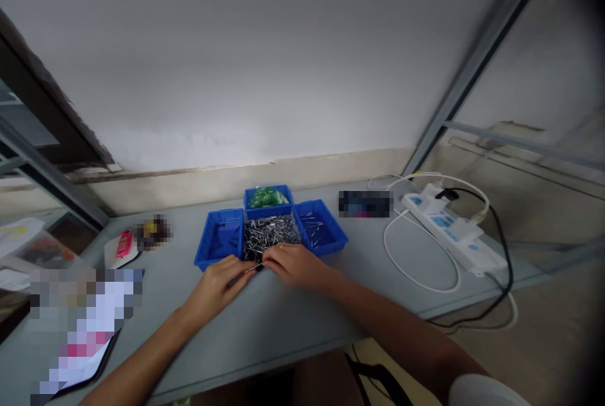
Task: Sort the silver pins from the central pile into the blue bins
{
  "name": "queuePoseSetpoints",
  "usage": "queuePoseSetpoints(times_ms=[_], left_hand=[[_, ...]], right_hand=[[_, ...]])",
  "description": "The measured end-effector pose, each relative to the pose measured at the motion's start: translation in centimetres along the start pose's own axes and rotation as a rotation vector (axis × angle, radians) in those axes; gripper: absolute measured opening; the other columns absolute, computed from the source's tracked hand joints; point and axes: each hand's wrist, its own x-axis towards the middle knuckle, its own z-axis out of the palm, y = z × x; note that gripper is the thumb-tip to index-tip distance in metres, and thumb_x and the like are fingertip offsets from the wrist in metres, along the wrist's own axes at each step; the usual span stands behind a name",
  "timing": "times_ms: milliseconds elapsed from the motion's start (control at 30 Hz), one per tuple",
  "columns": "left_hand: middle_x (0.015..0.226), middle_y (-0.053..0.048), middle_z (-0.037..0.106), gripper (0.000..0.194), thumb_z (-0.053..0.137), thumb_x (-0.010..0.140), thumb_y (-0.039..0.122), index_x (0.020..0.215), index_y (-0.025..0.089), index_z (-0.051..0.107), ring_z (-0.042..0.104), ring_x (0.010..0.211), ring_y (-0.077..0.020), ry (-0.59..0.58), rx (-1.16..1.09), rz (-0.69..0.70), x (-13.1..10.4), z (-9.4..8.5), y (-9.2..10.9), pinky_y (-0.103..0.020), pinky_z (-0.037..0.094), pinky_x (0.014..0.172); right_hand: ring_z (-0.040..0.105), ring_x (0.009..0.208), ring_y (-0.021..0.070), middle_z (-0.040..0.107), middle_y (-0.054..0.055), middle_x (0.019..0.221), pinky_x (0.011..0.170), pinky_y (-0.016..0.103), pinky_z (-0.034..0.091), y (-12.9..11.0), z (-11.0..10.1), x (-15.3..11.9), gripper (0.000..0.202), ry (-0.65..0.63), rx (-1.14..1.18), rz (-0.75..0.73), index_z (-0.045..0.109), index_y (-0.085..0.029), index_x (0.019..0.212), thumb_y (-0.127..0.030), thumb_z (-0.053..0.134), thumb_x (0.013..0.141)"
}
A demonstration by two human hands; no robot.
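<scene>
My left hand (pixel 223 281) pinches a thin metal rod (pixel 253 268) just in front of the middle bin. The fingers of my right hand (pixel 295 265) are closed at the rod's other end, where a small dark part shows; its exact shape is too small to tell. Beyond my hands, a pile of loose metal rods (pixel 271 232) fills the middle bin. The left blue bin (pixel 203 245) holds a few dark slim pieces. Several metal rods lie in the right blue bin (pixel 336 237). Green plastic packets (pixel 268 197) sit in the back blue bin (pixel 246 202).
A white power strip (pixel 454 232) with plugs and looping cables (pixel 392 255) takes up the table's right side. A blurred dark object (pixel 365 203) lies near the wall. At left are a pink item (pixel 124 244) on a white pad and a blurred tablet-like device (pixel 89 355).
</scene>
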Motion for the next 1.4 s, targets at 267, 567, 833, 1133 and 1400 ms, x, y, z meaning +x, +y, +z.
queuePoseSetpoints(times_ms=[267, 567, 833, 1133, 1400], left_hand=[[0.076, -0.003, 0.067, 0.017, 0.053, 0.089, 0.026, 0.095, 0.017, 0.066, 0.06, 0.069, -0.0125, 0.055, 0.034, -0.03, 0.08, -0.3, -0.39, -0.023, 0.049, 0.064], [0.072, -0.004, 0.065, 0.022, 0.048, 0.091, 0.029, 0.086, 0.016, 0.066, 0.059, 0.066, -0.0131, 0.011, 0.051, -0.005, 0.2, -0.8, -0.24, -0.024, 0.048, 0.062], [0.078, -0.006, 0.065, 0.021, 0.046, 0.091, 0.025, 0.098, 0.015, 0.063, 0.06, 0.072, -0.0143, -0.041, 0.019, -0.022, 0.15, -0.6, -0.25, -0.025, 0.049, 0.067], [0.08, -0.005, 0.065, 0.019, 0.046, 0.091, 0.022, 0.099, 0.016, 0.062, 0.06, 0.073, -0.0138, -0.071, 0.022, 0.004, 0.17, -0.78, -0.43, -0.025, 0.048, 0.068], [0.079, -0.004, 0.065, 0.017, 0.048, 0.09, 0.021, 0.098, 0.015, 0.062, 0.059, 0.071, -0.013, -0.054, 0.037, 0.033, 0.02, -0.49, -0.78, -0.025, 0.047, 0.065]], right_hand=[[0.061, 0.082, 0.014, 0.067, 0.004, 0.086, 0.077, 0.025, 0.044, -0.01, -0.05, -0.09, 0.026, 0.077, -0.081, -0.06, 0.058, -0.017, 0.094, -0.029, 0.035, 0.097], [0.063, 0.08, 0.0152, 0.068, 0.005, 0.084, 0.073, 0.025, 0.045, 0.28, 0.3, 0.0, 0.021, 0.077, -0.045, -0.022, 0.058, -0.017, 0.095, -0.028, 0.041, 0.095], [0.063, 0.08, 0.0148, 0.068, 0.006, 0.085, 0.074, 0.025, 0.044, 0.36, -0.23, -0.09, 0.02, 0.082, 0.031, 0.037, 0.057, -0.016, 0.097, -0.027, 0.041, 0.095], [0.063, 0.084, 0.0152, 0.067, 0.006, 0.088, 0.076, 0.026, 0.045, 0.33, -0.37, -0.15, 0.019, 0.032, 0.067, 0.029, 0.056, -0.016, 0.099, -0.026, 0.041, 0.094], [0.063, 0.084, 0.015, 0.067, 0.006, 0.088, 0.076, 0.025, 0.045, 0.38, -0.44, -0.16, 0.02, 0.007, 0.072, 0.032, 0.057, -0.016, 0.099, -0.026, 0.041, 0.094]])
